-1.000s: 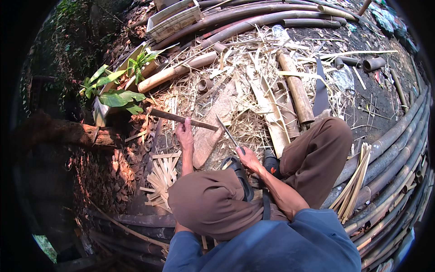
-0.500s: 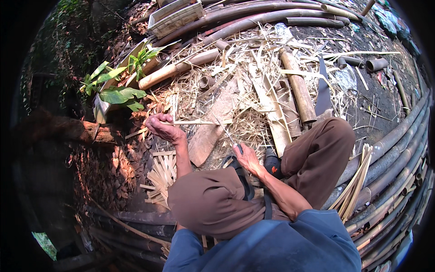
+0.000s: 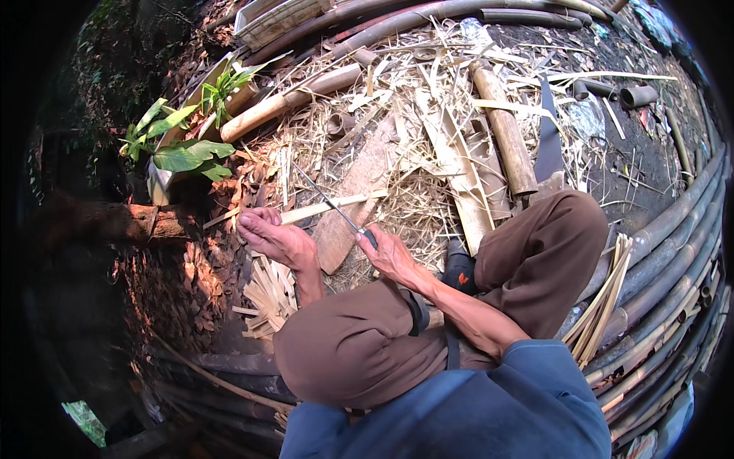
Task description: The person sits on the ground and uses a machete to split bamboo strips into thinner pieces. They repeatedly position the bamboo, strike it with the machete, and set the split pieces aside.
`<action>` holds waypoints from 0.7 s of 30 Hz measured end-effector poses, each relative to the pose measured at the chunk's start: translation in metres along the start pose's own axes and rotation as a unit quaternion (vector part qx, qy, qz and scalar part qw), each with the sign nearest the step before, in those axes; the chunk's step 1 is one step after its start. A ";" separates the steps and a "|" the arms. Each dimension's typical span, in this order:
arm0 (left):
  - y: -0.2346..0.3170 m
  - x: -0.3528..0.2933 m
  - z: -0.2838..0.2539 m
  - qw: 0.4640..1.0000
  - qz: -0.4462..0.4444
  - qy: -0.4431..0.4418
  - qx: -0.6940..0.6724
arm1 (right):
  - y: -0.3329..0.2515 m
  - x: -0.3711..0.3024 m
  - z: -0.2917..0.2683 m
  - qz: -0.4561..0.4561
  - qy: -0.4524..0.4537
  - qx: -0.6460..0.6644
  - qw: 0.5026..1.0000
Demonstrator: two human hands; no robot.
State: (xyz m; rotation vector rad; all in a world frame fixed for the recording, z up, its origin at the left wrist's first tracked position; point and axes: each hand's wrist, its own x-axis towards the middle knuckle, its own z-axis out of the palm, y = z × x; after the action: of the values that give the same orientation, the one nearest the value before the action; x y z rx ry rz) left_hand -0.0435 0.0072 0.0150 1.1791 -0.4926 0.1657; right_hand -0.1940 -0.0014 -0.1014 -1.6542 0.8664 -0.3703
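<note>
My left hand [image 3: 274,236] is closed round one end of a pale bamboo strip [image 3: 336,205], which sticks out to the right. In my right hand [image 3: 386,252] is the dark handle of a knife [image 3: 332,203]; its long thin blade points up and left and crosses the strip. Whether the edge touches the strip, I cannot tell. Under the strip a flat wooden board [image 3: 334,243] slants across the ground. By my left knee a pile of cut bamboo strips [image 3: 271,294] lies fanned out.
Shavings [image 3: 417,206] cover the ground ahead. A split bamboo length [image 3: 455,164] and a round bamboo piece [image 3: 505,138] lie ahead to the right. Bamboo poles [image 3: 634,268] are stacked at my right, with a strip bundle [image 3: 600,306] against them. A leafy plant [image 3: 187,157] grows at left.
My right hand has moved left and up, bringing the knife across the strip nearer my left hand. My left hand has dropped slightly and turned, and the strip now tilts up to the right.
</note>
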 end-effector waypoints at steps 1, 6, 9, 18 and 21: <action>0.000 0.000 -0.008 1.000 0.015 -0.005 0.013 | -0.017 -0.009 0.000 0.012 -0.029 0.024 0.999; 0.008 -0.017 0.001 0.996 0.064 -0.003 0.057 | -0.011 -0.008 0.000 0.009 -0.037 -0.035 0.999; 0.004 -0.011 0.009 0.997 0.051 0.016 0.061 | 0.019 0.012 0.003 0.037 -0.023 0.058 0.997; 0.002 -0.021 0.005 0.995 0.067 -0.008 0.078 | 0.028 0.009 0.001 0.016 0.012 -0.011 1.000; 0.005 -0.015 0.004 0.991 0.045 0.029 0.124 | -0.004 -0.003 0.000 0.048 -0.015 0.054 0.997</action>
State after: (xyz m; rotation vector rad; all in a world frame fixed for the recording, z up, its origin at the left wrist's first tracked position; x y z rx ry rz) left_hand -0.0601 0.0077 0.0137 1.3911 -0.4850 0.3463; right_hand -0.1946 0.0012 -0.0968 -1.5090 0.8847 -0.3200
